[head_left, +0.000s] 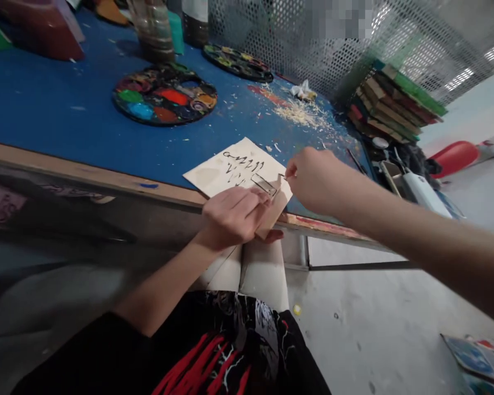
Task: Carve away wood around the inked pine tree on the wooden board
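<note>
My left hand (233,216) is closed around a light wooden piece (271,215) at the table's front edge. A thin dark-outlined rectangle (265,185) shows at the wood's upper end, by my left fingertips; whether it is drawn or a separate part I cannot tell. Just to the right, my right hand (313,173) is pinched at the wood's upper corner around a small thin thing, mostly hidden by the fingers. Beneath both hands lies a cream sheet of paper (214,167) with rows of dark curved strokes.
Paint palettes (164,118) (239,63) lie on the blue table (78,142). Behind them stand a cloudy bottle (152,33) and other containers. Pale shavings (302,114) are scattered near a crumpled tissue (303,90). Stacked books (395,104) lean by the perforated metal screen (267,33).
</note>
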`<action>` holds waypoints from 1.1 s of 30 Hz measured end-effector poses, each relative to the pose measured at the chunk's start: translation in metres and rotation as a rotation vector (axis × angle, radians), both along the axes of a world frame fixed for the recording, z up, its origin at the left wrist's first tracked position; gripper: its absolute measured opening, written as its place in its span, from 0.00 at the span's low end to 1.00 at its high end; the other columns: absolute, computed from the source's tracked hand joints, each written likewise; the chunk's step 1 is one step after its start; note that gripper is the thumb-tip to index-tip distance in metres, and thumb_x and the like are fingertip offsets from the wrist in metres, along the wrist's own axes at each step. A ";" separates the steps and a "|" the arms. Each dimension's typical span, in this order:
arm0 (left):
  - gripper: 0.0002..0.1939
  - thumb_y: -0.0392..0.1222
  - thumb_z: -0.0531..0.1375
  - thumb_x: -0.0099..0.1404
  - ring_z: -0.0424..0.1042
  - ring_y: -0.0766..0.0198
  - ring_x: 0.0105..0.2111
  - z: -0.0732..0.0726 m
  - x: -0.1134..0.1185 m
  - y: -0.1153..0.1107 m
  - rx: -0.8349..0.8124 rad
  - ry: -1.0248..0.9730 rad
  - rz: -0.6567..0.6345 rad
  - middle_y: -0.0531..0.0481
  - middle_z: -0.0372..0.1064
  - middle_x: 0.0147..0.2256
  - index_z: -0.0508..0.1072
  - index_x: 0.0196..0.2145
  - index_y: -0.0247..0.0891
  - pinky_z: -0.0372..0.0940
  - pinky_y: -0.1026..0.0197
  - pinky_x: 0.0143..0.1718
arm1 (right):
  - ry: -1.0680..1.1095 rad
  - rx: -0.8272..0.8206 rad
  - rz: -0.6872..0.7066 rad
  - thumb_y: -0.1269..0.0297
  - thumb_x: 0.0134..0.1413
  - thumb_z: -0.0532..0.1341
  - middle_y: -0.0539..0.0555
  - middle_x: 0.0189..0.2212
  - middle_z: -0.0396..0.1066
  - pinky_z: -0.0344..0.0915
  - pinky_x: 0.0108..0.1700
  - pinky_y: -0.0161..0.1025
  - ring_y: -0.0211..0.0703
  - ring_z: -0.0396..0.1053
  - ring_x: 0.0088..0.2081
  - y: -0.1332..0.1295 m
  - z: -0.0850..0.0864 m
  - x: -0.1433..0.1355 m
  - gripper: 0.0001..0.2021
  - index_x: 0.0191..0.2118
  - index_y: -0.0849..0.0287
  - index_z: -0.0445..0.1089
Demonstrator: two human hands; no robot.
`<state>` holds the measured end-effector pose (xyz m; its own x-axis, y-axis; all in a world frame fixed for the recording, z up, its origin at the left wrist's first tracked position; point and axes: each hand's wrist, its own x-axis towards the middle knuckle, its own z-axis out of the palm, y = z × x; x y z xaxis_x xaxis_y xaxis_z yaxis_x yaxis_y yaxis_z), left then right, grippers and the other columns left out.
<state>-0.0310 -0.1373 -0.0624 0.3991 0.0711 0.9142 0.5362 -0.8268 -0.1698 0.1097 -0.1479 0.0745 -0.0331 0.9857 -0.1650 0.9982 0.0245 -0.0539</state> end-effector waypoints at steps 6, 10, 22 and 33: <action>0.24 0.64 0.55 0.62 0.74 0.62 0.28 0.002 0.003 -0.001 0.001 -0.032 0.007 0.50 0.74 0.29 0.72 0.32 0.38 0.65 0.60 0.24 | -0.040 -0.487 -0.241 0.71 0.68 0.46 0.47 0.27 0.64 0.58 0.27 0.27 0.22 0.62 0.23 0.038 0.040 -0.022 0.16 0.37 0.74 0.69; 0.23 0.62 0.56 0.63 0.75 0.61 0.29 0.004 0.002 -0.001 0.008 -0.029 0.012 0.49 0.75 0.29 0.72 0.31 0.37 0.65 0.59 0.24 | 0.108 -0.645 -0.239 0.67 0.69 0.33 0.48 0.36 0.62 0.54 0.29 0.22 0.13 0.59 0.24 0.069 0.051 0.000 0.27 0.43 0.90 0.61; 0.21 0.57 0.55 0.66 0.78 0.58 0.34 0.013 -0.005 -0.002 -0.005 0.016 0.002 0.46 0.77 0.32 0.75 0.36 0.34 0.74 0.57 0.34 | 0.797 -0.217 0.074 0.66 0.65 0.38 0.44 0.25 0.57 0.55 0.24 0.32 0.33 0.52 0.20 0.066 -0.037 0.145 0.20 0.58 0.64 0.53; 0.16 0.49 0.54 0.67 0.78 0.57 0.37 0.019 -0.012 -0.005 -0.089 0.108 0.032 0.46 0.78 0.33 0.76 0.37 0.34 0.74 0.57 0.36 | 0.626 0.050 0.570 0.63 0.57 0.59 0.48 0.28 0.60 0.53 0.34 0.33 0.35 0.56 0.30 0.069 -0.055 0.078 0.10 0.28 0.59 0.61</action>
